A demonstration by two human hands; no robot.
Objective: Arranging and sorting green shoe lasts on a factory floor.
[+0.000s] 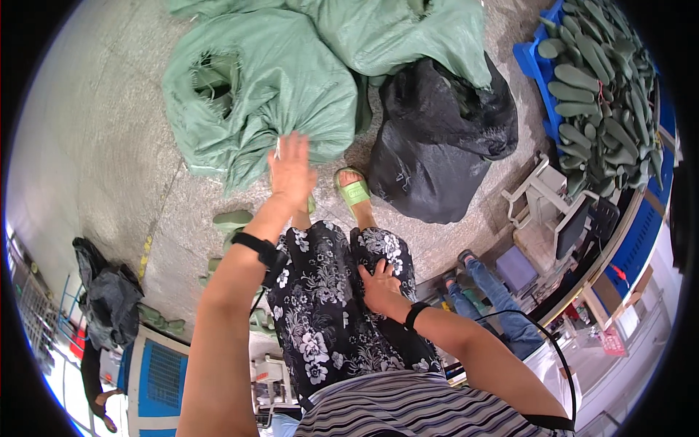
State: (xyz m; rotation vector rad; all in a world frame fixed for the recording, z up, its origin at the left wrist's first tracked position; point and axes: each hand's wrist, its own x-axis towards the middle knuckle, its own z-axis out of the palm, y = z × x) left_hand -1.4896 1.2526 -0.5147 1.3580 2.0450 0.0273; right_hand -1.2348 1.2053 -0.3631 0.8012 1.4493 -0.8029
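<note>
My left hand (291, 173) is stretched out over the near edge of a bulging green woven sack (302, 73), close to where its cloth is gathered. The fingers are extended and slightly blurred; a small white bit shows beside them, and I cannot tell whether they touch the sack. A torn hole in the sack's left side shows green pieces inside. On the patterned trousers (313, 320), at the thigh, rests my right hand (382, 290) with its fingers spread and nothing in them. A black plastic sack (422, 160) stands right of the green one.
Another green sack (408, 36) lies behind. At the right, a blue crate (535, 65) holds a heap of green shoe soles (604, 95). Loose green soles (233, 218) lie on the floor by my left arm. A person's jeans-clad legs (495, 298) show at the right.
</note>
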